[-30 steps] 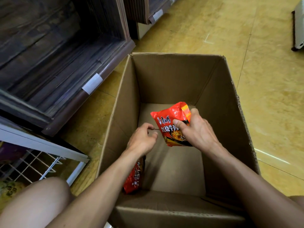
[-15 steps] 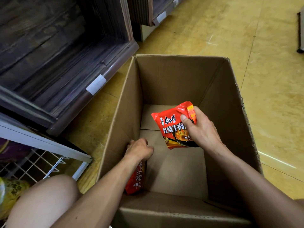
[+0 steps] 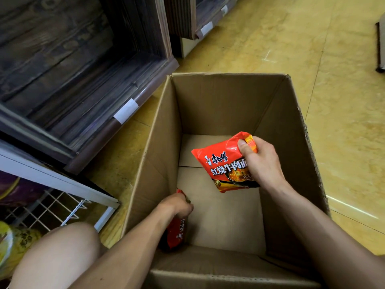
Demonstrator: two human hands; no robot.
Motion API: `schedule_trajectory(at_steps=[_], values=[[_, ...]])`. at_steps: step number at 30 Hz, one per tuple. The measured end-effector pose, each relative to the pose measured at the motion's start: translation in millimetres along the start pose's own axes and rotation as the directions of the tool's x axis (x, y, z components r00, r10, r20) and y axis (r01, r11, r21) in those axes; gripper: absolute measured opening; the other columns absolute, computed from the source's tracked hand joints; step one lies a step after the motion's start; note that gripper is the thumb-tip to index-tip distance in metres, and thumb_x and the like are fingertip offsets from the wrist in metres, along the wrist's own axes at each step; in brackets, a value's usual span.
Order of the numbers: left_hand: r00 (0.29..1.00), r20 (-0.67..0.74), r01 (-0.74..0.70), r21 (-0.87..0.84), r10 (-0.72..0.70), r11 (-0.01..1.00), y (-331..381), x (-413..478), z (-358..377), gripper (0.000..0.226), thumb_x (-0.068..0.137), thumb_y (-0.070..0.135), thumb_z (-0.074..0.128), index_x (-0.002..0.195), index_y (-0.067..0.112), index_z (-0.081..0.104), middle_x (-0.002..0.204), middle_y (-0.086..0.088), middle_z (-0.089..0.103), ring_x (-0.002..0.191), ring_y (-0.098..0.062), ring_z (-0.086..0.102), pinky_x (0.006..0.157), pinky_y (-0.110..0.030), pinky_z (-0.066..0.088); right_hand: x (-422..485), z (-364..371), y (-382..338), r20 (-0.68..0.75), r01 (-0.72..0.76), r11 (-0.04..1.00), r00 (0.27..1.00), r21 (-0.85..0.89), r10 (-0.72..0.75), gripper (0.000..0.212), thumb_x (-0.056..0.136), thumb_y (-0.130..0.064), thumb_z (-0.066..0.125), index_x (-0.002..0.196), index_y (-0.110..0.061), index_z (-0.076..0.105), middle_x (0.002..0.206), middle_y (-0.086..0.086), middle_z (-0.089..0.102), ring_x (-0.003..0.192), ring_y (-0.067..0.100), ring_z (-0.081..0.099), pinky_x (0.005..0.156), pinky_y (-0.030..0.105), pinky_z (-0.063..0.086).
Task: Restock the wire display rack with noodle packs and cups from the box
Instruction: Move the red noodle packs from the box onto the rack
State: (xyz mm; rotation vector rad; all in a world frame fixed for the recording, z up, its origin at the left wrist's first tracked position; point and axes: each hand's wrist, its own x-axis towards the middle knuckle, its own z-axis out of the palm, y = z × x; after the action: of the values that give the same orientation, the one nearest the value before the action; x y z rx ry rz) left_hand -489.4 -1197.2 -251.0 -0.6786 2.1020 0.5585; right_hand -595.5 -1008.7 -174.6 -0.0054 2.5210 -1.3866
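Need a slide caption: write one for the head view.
Right hand holds a red noodle pack in the box; left hand grips a second pack.

Shop aisle: glossy yellow floor, low dark shelving along the left.

The yellow-ochre floor (image 3: 312,101) is mottled like marble and crossed by thin dark seams. A bright streak of reflected light (image 3: 352,207) lies on it near the right edge, and a faint white mark (image 3: 269,57) sits farther back. At the left stands a dark wood-grain shelf unit (image 3: 62,59), its brown front rail (image 3: 100,138) carrying a blank white label (image 3: 126,111). Behind it, a second shelf unit (image 3: 187,17) bears more white labels (image 3: 206,28). A dark object (image 3: 380,38) at the right edge is cut off and unclear.
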Motion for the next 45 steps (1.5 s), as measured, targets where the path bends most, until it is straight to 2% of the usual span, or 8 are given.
schedule_trajectory(at_steps=[8, 11, 16, 21, 26, 31, 39, 45], values=[[0.983, -0.176, -0.086, -0.239, 0.044, 0.967, 10, -3, -17, 0.033, 0.103, 0.022, 0.045, 0.108, 0.002, 0.070, 0.119, -0.018, 0.070, 0.111, -0.032, 0.066, 0.081, -0.030, 0.048, -2, -3, 3, -0.023, 0.032, 0.998, 0.999, -0.060, -0.034, 0.033, 0.103, -0.048, 0.047, 0.121, -0.022, 0.054, 0.111, -0.001, 0.067, 0.101, 0.015, 0.067, 0.092, 0.042, 0.057], [0.959, -0.283, -0.142, -0.410, 0.023, 0.901, 13, -4, -23, 0.029, 0.102, 0.018, 0.046, 0.082, 0.014, 0.067, 0.099, -0.013, 0.072, 0.105, -0.033, 0.068, 0.075, -0.029, 0.044, -3, -6, 2, -0.021, 0.067, 0.994, 0.997, -0.087, -0.069, 0.027, 0.104, -0.045, 0.045, 0.119, -0.024, 0.052, 0.111, -0.001, 0.066, 0.101, 0.015, 0.066, 0.085, 0.037, 0.056], [0.890, -0.456, -0.275, -0.586, -0.029, 0.762, 21, -4, -36, 0.031, 0.103, 0.021, 0.045, 0.098, 0.023, 0.076, 0.115, -0.003, 0.073, 0.111, -0.024, 0.064, 0.093, -0.028, 0.046, -5, -8, 1, 0.057, 0.067, 0.993, 0.996, -0.093, -0.062, 0.022, 0.106, -0.043, 0.041, 0.119, -0.027, 0.050, 0.110, -0.003, 0.064, 0.097, 0.009, 0.064, 0.069, 0.022, 0.046], [0.773, -0.634, -0.487, -0.596, -0.002, 0.638, 26, -9, -47, 0.032, 0.105, 0.024, 0.043, 0.102, 0.023, 0.075, 0.114, 0.002, 0.073, 0.108, -0.020, 0.065, 0.101, -0.040, 0.050, -11, -5, -1, 0.180, 0.117, 0.986, 0.979, -0.120, -0.094, 0.016, 0.105, -0.045, 0.042, 0.116, -0.034, 0.044, 0.110, -0.004, 0.063, 0.096, 0.009, 0.065, 0.078, 0.032, 0.056], [0.662, -0.743, -0.630, -0.482, 0.098, 0.609, 31, -18, -50, 0.031, 0.106, 0.024, 0.044, 0.096, 0.029, 0.073, 0.113, 0.006, 0.070, 0.107, -0.015, 0.062, 0.099, -0.037, 0.048, -14, -1, -5, 0.295, 0.210, 0.970, 0.941, -0.124, -0.166, 0.022, 0.103, -0.048, 0.046, 0.093, -0.030, 0.052, 0.085, -0.006, 0.068, 0.079, 0.007, 0.068, 0.074, 0.037, 0.056], [0.628, -0.750, -0.701, -0.431, 0.206, 0.568, 36, -28, -52, 0.030, 0.106, 0.021, 0.046, 0.096, 0.030, 0.073, 0.110, 0.006, 0.072, 0.104, -0.013, 0.063, 0.096, -0.032, 0.047, -13, 7, -3, 0.307, 0.350, 0.923, 0.906, -0.160, -0.291, 0.029, 0.104, -0.038, 0.048, 0.075, -0.038, 0.048, 0.071, -0.011, 0.058, 0.073, 0.008, 0.056, 0.067, 0.037, 0.042], [0.655, -0.671, -0.729, -0.439, 0.349, 0.525, 41, -44, -55, 0.031, 0.106, 0.020, 0.046, 0.098, 0.023, 0.075, 0.105, 0.010, 0.072, 0.099, -0.006, 0.064, 0.085, -0.021, 0.044, -12, 10, -3, 0.281, 0.439, 0.874, 0.882, -0.206, -0.377, 0.021, 0.101, -0.036, 0.055, 0.101, -0.028, 0.074, 0.148, -0.015, 0.044, 0.137, 0.008, 0.028, 0.107, 0.030, 0.029], [0.624, -0.650, -0.771, -0.422, 0.434, 0.477, 42, -53, -57, 0.032, 0.106, 0.023, 0.046, 0.096, 0.028, 0.076, 0.105, 0.011, 0.073, 0.100, -0.005, 0.066, 0.091, -0.029, 0.050, -17, 13, -10, 0.354, 0.427, 0.887, 0.869, -0.178, -0.347, 0.023, 0.101, -0.038, 0.055, 0.099, -0.028, 0.076, 0.110, -0.014, 0.065, 0.113, 0.011, 0.052, 0.097, 0.042, 0.044]])
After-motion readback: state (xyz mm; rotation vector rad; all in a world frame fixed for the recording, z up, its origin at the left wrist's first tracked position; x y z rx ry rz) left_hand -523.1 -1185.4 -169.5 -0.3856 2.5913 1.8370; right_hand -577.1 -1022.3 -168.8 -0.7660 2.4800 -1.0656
